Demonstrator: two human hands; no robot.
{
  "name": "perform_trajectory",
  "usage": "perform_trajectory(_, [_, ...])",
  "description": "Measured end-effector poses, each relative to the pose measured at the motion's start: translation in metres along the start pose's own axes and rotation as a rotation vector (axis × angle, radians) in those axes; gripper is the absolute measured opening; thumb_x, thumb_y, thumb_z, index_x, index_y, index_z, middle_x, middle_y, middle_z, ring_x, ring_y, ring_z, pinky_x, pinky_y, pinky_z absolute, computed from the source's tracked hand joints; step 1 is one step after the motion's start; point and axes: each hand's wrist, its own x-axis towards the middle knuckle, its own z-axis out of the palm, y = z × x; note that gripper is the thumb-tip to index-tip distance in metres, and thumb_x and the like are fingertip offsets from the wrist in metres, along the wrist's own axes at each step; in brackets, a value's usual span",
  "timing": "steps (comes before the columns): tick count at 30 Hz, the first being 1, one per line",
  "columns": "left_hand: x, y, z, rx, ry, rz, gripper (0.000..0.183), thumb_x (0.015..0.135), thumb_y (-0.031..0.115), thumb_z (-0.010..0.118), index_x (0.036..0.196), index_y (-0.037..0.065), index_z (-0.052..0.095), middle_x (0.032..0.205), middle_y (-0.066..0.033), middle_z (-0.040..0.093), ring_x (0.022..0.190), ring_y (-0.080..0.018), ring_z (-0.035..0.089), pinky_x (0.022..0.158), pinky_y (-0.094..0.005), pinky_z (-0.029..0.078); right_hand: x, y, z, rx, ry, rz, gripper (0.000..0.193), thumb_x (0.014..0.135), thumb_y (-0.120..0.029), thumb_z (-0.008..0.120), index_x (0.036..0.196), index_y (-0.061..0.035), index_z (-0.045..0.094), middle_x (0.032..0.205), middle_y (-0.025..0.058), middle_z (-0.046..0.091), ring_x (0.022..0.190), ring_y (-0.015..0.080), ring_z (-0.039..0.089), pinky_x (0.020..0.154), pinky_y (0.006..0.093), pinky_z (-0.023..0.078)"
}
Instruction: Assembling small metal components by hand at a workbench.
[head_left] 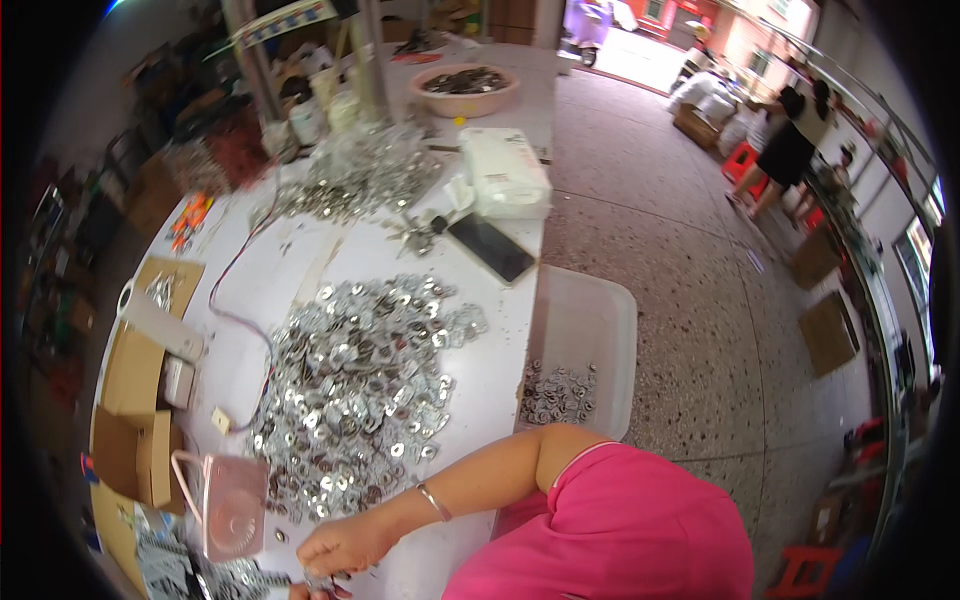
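My right hand [345, 545], with a thin bracelet on its wrist, reaches over the near edge of a white table [500, 340]. Its fingers are pinched around a small silvery metal part [322, 581] at the bottom edge of the picture. Only a fingertip of my left hand [300, 592] shows there, touching the same spot; its grip is hidden. Just beyond my right hand lies a big heap of shiny metal washers and stamped pieces [350, 390].
A clear plastic bin [600, 320] holding some parts stands right of the table. A pink box-like device [232, 510], cardboard boxes [130, 400], a red cable [235, 300], a phone [490, 247], a white packet [505, 170], a second parts heap [350, 185] and a pink basin [463, 90] lie around. People [790, 150] stand far right.
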Motion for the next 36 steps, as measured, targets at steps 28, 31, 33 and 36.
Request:
perform_trajectory(28, [0.014,-0.044,0.033,0.439,0.518,0.234,0.027,0.086,0.012,0.068,0.112,0.011,0.063,0.074,-0.0027,0.06,0.063,-0.0257,0.062,0.056,-0.0376,0.048,0.004,-0.026,-0.005,-0.468,0.389,0.343,0.015,0.095,-0.016,0.063,0.087,-0.0028,0.06,0.068,0.0022,0.06,0.051,0.0092,0.054,0.044,0.0246,0.043])
perform_trajectory(31, [0.013,-0.048,0.029,0.334,0.449,0.215,0.028,0.088,0.009,0.065,0.116,0.011,0.063,0.076,-0.0038,0.061,0.069,-0.0283,0.063,0.06,-0.0399,0.049,0.002,-0.02,-0.017,-0.811,0.362,0.229,0.015,0.093,-0.015,0.065,0.087,-0.0016,0.06,0.07,0.0075,0.063,0.055,0.0159,0.057,0.051,0.0293,0.045])
perform_trajectory(33, [0.009,-0.046,0.024,0.328,0.352,0.167,0.027,0.09,0.01,0.062,0.117,0.011,0.063,0.075,-0.0041,0.062,0.069,-0.029,0.063,0.061,-0.04,0.05,0.004,-0.026,-0.014,-0.826,0.308,0.166,0.014,0.092,-0.015,0.066,0.091,-0.0011,0.064,0.071,0.0119,0.063,0.06,0.0219,0.06,0.057,0.0318,0.046])
perform_trajectory(36, [0.004,-0.038,0.015,0.28,0.21,0.054,0.023,0.094,0.016,0.059,0.116,0.012,0.062,0.072,-0.0061,0.064,0.066,-0.0312,0.063,0.059,-0.0415,0.049,0.005,-0.028,-0.014,-0.788,0.193,0.128,0.014,0.092,-0.015,0.066,0.095,-0.0011,0.068,0.073,0.0122,0.065,0.061,0.021,0.061,0.057,0.0309,0.047])
